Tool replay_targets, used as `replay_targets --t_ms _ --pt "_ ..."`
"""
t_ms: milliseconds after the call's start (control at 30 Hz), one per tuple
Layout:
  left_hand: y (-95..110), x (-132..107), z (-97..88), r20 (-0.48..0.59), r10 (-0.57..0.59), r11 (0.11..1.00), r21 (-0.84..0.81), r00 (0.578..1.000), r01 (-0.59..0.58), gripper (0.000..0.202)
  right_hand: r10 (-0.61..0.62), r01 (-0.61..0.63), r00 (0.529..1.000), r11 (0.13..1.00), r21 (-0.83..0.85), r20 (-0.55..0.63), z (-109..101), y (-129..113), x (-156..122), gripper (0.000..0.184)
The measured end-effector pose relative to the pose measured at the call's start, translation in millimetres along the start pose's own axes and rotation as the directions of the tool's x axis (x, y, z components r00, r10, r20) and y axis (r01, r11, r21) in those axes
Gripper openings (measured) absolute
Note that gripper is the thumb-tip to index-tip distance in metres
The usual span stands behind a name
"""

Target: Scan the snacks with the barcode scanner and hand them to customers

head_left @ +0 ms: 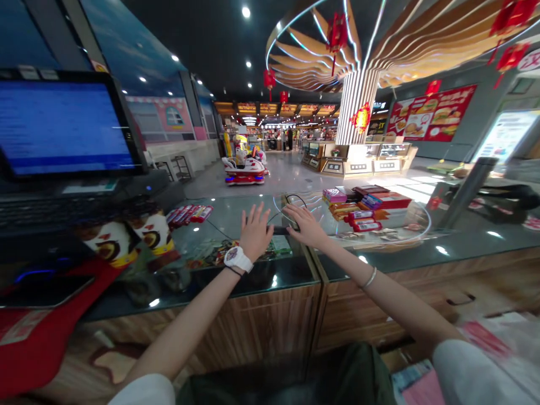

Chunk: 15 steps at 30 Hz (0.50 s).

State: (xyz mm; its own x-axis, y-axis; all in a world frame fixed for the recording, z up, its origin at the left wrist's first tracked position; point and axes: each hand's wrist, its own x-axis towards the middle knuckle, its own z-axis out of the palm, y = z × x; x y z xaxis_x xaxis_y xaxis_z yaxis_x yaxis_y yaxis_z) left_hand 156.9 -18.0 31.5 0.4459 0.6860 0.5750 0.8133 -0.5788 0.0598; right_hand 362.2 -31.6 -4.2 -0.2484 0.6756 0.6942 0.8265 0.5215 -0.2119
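Both arms stretch forward over a glass-topped counter (228, 211). My left hand (255, 233), with a white watch (238, 259) on its wrist, has its fingers spread and holds nothing I can see. Close to its right, my right hand (307, 226) lies palm down with fingers stretched out, a thin bracelet (370, 278) further up the arm. Between the two hands shows a small dark object (280, 230), mostly hidden; I cannot tell what it is or whether either hand touches it. A thin black cable (298, 196) curves just behind the right hand.
Stacked snack packs (371, 201) are on the right of the counter, red packets (189, 214) on the left. Printed cups (154, 233) stand beside a monitor (70, 126) and keyboard (50, 211). A red cloth (50, 349) hangs at left. A drawer handle (460, 300) protrudes at right.
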Motion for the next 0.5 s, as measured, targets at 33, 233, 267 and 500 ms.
replay_targets --t_ms 33,233,267,500 --pt "-10 -4 -3.7 -0.002 -0.022 1.000 0.020 1.000 0.022 0.050 -0.024 0.024 1.000 0.999 0.022 0.001 8 -8 6 0.062" --pt "-65 -27 -13.7 -0.003 -0.125 0.985 0.116 0.992 0.124 0.050 -0.136 0.133 0.991 0.978 0.160 0.010 60 -56 44 0.063" --pt "-74 -30 -13.7 -0.007 -0.140 0.982 0.128 0.990 0.140 0.050 -0.153 0.148 0.988 0.972 0.184 0.012 69 -63 51 0.063" --pt "-130 -38 -5.8 0.009 -0.244 0.947 0.217 0.970 0.236 0.051 -0.202 0.181 0.978 0.943 0.279 0.050 129 -94 91 0.066"
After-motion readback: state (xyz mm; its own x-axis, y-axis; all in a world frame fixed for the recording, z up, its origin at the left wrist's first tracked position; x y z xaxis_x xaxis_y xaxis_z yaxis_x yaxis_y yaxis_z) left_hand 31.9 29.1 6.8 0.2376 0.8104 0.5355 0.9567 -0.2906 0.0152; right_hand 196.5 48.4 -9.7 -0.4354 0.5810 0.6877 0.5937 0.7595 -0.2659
